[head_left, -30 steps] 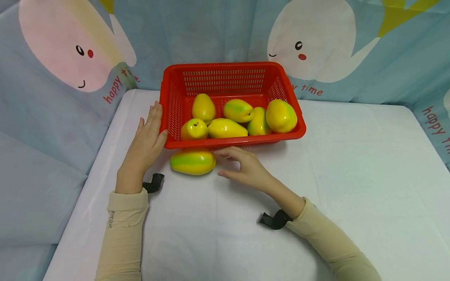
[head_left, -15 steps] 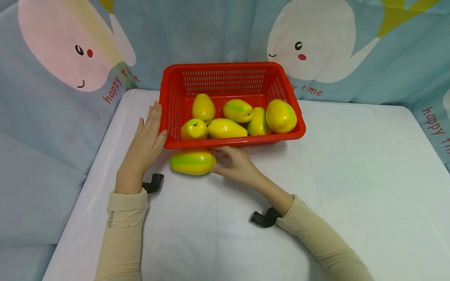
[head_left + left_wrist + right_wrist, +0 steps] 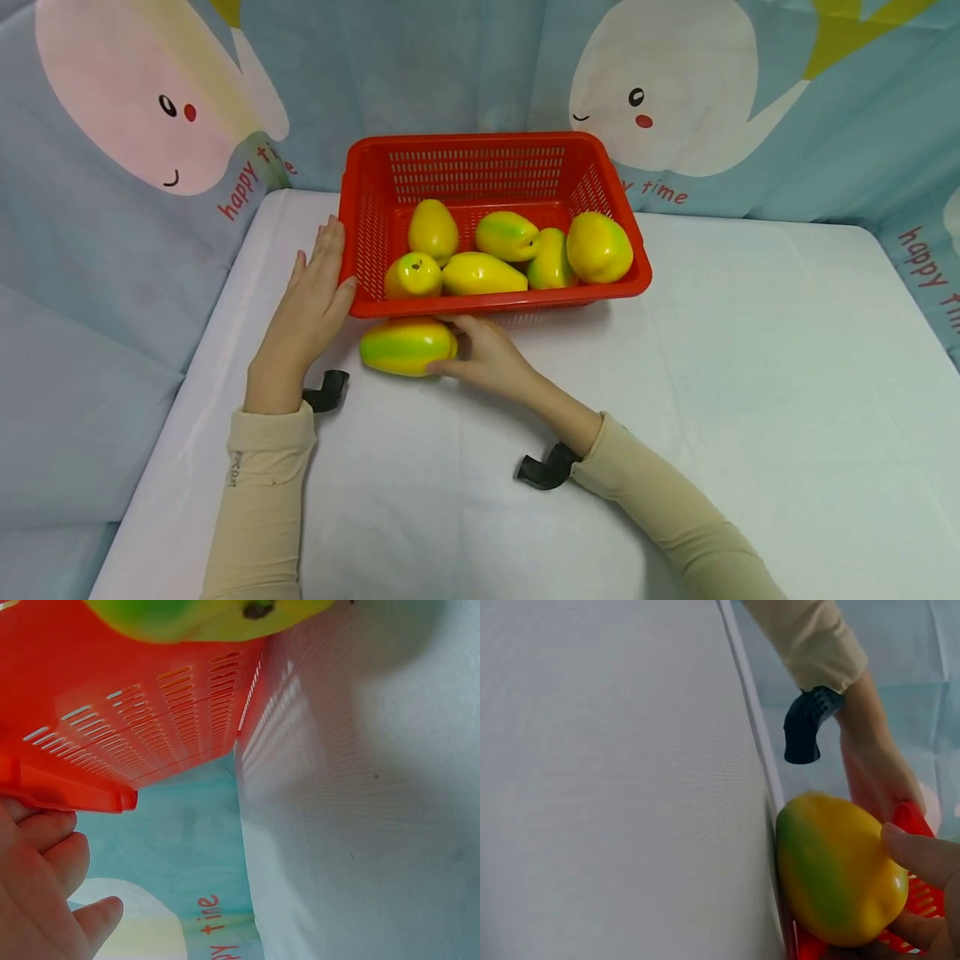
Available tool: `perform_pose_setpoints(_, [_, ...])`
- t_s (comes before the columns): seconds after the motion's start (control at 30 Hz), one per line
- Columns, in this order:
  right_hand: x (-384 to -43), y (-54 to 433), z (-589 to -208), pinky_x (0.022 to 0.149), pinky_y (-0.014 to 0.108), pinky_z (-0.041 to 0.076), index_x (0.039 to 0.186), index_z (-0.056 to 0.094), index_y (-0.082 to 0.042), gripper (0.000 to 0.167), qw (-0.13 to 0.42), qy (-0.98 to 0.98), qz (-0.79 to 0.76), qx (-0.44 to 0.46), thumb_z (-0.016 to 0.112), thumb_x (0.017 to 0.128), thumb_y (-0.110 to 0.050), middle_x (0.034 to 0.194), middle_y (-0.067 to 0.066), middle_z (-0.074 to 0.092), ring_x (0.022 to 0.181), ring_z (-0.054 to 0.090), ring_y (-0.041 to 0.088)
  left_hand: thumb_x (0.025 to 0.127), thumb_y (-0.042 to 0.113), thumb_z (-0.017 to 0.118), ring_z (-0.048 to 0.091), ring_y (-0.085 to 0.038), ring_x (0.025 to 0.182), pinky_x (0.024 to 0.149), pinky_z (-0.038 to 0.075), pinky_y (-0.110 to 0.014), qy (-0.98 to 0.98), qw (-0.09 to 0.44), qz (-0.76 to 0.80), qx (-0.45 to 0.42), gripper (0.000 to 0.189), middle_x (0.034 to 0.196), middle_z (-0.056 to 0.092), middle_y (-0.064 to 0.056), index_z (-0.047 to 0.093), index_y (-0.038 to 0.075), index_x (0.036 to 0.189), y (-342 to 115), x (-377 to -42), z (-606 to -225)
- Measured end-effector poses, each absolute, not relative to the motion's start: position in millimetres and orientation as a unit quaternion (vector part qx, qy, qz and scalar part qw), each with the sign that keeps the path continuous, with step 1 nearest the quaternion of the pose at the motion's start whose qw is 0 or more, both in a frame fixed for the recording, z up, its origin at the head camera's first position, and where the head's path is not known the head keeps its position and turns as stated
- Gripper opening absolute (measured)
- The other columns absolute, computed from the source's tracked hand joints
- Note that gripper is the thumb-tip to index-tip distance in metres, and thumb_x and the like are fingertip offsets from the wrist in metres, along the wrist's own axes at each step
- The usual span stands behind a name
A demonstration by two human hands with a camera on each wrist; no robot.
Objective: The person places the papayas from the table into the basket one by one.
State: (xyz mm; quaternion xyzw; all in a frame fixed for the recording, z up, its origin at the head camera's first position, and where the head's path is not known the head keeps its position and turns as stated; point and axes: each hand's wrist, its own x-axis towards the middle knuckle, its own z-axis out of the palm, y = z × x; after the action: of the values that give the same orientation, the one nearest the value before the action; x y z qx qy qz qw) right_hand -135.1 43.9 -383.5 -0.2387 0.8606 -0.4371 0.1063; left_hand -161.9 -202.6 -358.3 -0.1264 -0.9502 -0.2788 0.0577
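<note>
A long, glossy yellow-green papaya [image 3: 405, 347] lies on the white table against the near side of a red plastic basket [image 3: 480, 308]. My right hand [image 3: 487, 360] holds the papaya's right end, thumb on the near side and fingers on the far side. In the right wrist view the thumb [image 3: 911, 851] presses its skin, while the fingers pass beneath it, partly hidden. My left hand [image 3: 307, 308] lies flat along the basket's left rim, its fingers straight. The left wrist view shows those fingertips [image 3: 52, 825] at the rim, with the papaya's stem end [image 3: 259, 609] at the top.
Several yellow and yellow-green fruits sit in the basket, among them a round one [image 3: 598, 247] at the right and a long one [image 3: 486, 273] in front. A blue curtain [image 3: 450, 67] with printed whales hangs behind the table. Black camera mounts [image 3: 326, 392] project from both wrists.
My right hand has moved left onto the papaya, its thumb and fingers now around the right end. The papaya has shifted slightly left. My left hand and the basket stay put.
</note>
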Motion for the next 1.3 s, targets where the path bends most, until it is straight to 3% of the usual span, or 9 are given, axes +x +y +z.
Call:
perform_pose_setpoints(0.27, [-136, 39, -387, 0.103, 0.037, 0.036, 0.133, 0.050, -0.005, 0.072, 0.112, 0.862, -0.434, -0.236, 0.082, 0.073, -0.026, 0.128, 0.009, 0.058, 0.117, 0.052, 0.023, 0.097, 0.027, 0.035, 0.003, -0.017, 0.144, 0.114, 0.000, -0.046, -0.950, 0.056, -0.280, -0.126, 0.065, 0.158, 0.005, -0.002, 0.005, 0.012, 0.153, -202, -162, -357])
perform_pose_setpoints(0.6, [-125, 51, -379, 0.092, 0.034, 0.045, 0.126, 0.057, -0.011, 0.064, 0.107, 0.852, -0.437, -0.269, 0.084, 0.070, -0.024, 0.120, 0.000, 0.060, 0.104, 0.054, 0.014, 0.097, 0.026, 0.034, 0.005, -0.019, 0.144, 0.114, 0.002, -0.048, -0.947, 0.058, -0.284, -0.136, 0.064, 0.158, 0.006, -0.004, 0.007, 0.009, 0.152, -203, -162, -358])
perform_pose_setpoints(0.87, [-109, 75, -355, 0.088, 0.024, 0.049, 0.126, 0.057, -0.010, 0.061, 0.092, 0.815, -0.484, -0.306, 0.083, 0.071, -0.018, 0.119, -0.001, 0.059, 0.104, 0.055, 0.013, 0.097, 0.026, 0.035, 0.005, -0.019, 0.144, 0.114, 0.002, -0.047, -0.950, 0.058, -0.279, -0.132, 0.064, 0.158, 0.007, -0.005, 0.007, 0.009, 0.152, -203, -160, -355])
perform_pose_setpoints(1.3, [-110, 106, -314, 0.092, 0.033, 0.048, 0.127, 0.054, 0.000, 0.066, -0.017, 0.778, -0.551, -0.302, 0.082, 0.067, 0.002, 0.125, 0.006, 0.057, 0.110, 0.053, 0.017, 0.096, 0.025, 0.036, 0.005, -0.020, 0.144, 0.114, 0.001, -0.047, -0.950, 0.057, -0.281, -0.127, 0.065, 0.158, 0.007, -0.004, 0.008, 0.009, 0.152, -203, -161, -356])
